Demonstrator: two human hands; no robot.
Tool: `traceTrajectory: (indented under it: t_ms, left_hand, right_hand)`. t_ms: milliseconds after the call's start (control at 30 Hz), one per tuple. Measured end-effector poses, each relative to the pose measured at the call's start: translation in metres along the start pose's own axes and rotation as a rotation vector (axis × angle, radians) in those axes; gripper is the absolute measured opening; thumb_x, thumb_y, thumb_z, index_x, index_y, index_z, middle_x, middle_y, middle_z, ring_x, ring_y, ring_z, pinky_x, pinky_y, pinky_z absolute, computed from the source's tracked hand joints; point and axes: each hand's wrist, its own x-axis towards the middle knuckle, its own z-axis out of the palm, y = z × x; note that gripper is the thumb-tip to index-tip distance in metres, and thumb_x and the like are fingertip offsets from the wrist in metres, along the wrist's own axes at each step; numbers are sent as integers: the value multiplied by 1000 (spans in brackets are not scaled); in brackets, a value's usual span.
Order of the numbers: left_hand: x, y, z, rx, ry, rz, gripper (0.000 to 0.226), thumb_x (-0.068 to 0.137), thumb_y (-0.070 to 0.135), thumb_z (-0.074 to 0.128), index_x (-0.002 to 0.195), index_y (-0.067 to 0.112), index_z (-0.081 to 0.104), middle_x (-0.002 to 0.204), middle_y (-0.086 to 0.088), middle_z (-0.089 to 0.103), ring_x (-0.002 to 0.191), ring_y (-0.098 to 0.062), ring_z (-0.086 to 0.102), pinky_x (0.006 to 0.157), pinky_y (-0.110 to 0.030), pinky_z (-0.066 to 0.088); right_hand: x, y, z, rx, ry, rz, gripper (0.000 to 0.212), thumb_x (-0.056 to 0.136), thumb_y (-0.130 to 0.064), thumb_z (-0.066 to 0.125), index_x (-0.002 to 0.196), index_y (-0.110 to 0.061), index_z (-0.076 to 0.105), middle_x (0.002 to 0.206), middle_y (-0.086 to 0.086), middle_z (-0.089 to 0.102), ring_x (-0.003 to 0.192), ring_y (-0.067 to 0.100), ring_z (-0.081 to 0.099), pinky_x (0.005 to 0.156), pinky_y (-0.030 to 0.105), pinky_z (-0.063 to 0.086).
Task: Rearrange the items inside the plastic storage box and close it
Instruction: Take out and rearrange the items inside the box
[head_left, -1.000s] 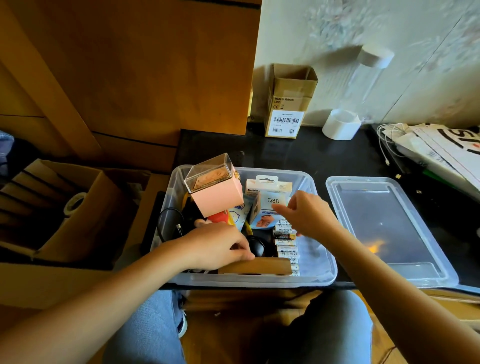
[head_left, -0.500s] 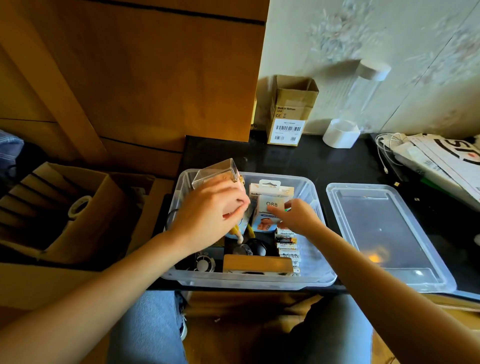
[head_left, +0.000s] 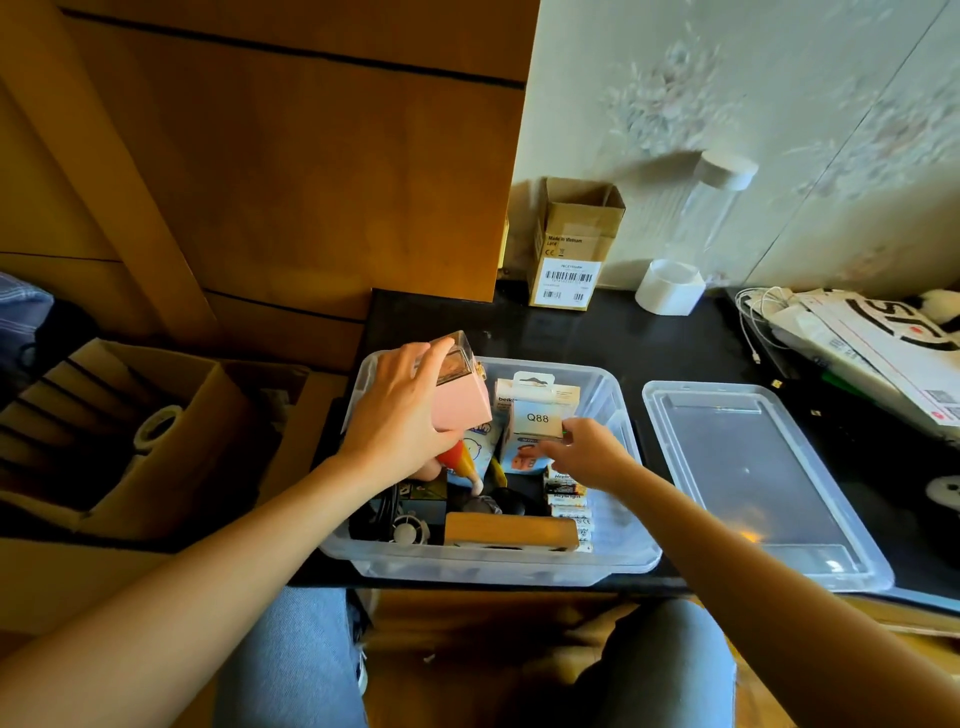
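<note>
At the near edge of the black worktop (head_left: 571, 332): one clear plastic storage box (head_left: 613, 558), open, its lid (head_left: 748, 467) lying flat just to the right, apart from the box.

Contents, far-left corner: pink box with clear top (head_left: 462, 400), tilted, standing higher than the box rim. Left hand (head_left: 400, 415) is clamped on it from the near-left side, fingers curled over its top and face.

Contents, far centre: white "Q88" carton (head_left: 537, 415), upright, long axis vertical, leaning against a second white carton behind it. Right hand (head_left: 587, 452) pinches its lower right corner; the carton lies just ahead and to the left of that hand.

Contents, near side: wooden block (head_left: 511, 530), long axis left to right along the front wall; row of batteries (head_left: 569, 501) beside it on the right; black cable and small dark items on the left, not identifiable.

Governing relation: the pink box and the Q88 carton stand side by side, nearly touching, one per hand, left hand nearer the pink box. The pink box overtops the rim, so by judgement it must go lower or flat before the lid can seat; bare floor shows only at the box's right side.

Status, by judgement: rearranging under way, closing not yet begun.
</note>
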Motion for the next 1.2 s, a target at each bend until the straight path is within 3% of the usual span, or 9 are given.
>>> traceTrajectory:
  t_ms: [200,367,500,700,800,867,1000,1100,1200]
  left_hand:
    - [-3,-5,-13,-176,62,17,97,65,31,85,144,19,30,140,-3,39,127,-20,36,91,-34,45]
    - [-7,4,-30,-374,48,219,103,60,25,87,142,27,26,143,9,28,128,0,22,100,-31,36]
    - [-4,20,-32,-336,-73,440,98,64,23,85,141,30,26,149,11,19,141,-5,7,107,-23,20]
    - [1,32,-20,-250,-94,559,99,65,21,84,140,44,24,151,10,4,136,2,-1,94,-22,34]
    - [1,36,-16,-425,-147,376,104,71,7,78,136,61,17,149,19,3,132,3,18,85,-9,39]
    - [1,41,-15,-735,-207,103,98,78,0,70,136,60,18,143,13,23,118,6,48,66,-8,50]
    - [7,54,-23,-1418,-517,-412,57,83,40,61,135,28,40,124,-13,59,91,-26,70,73,-41,59]
    - [8,61,-22,-1330,-523,-404,68,72,52,64,131,28,43,116,-8,62,90,-28,71,75,-44,59]
    - [10,62,-18,-1219,-367,-424,48,85,30,66,128,24,46,103,-4,64,76,-15,71,61,-32,59]
  right_hand:
    - [-6,-6,-13,-153,22,26,40,92,-31,55,125,-8,49,126,10,59,82,16,61,59,17,50]
    - [-17,-17,-32,36,355,-118,36,95,-32,50,126,-14,48,122,7,60,91,17,63,78,31,52]
    - [-30,-40,-53,531,40,-27,45,91,-58,38,102,-20,58,106,7,65,87,19,65,74,37,57]
    - [-39,-33,-68,725,-309,97,71,69,-66,52,123,-20,55,116,13,63,103,28,62,84,40,53]
    - [-41,-25,-67,847,-243,72,64,64,-56,60,116,-19,58,112,13,64,92,25,66,76,39,54]
    - [-40,-20,-66,924,-178,35,62,69,-53,59,121,-18,57,116,13,63,95,26,65,77,39,54]
    - [-41,-19,-60,914,-109,-43,53,73,-54,56,115,-23,60,113,11,64,99,26,63,80,39,53]
    - [-40,-18,-54,912,-131,-58,55,67,-52,58,115,-24,59,113,10,65,102,27,63,80,39,54]
    - [-38,-16,-56,900,-101,-48,35,82,-45,56,111,-27,59,108,6,67,98,22,65,77,37,55]
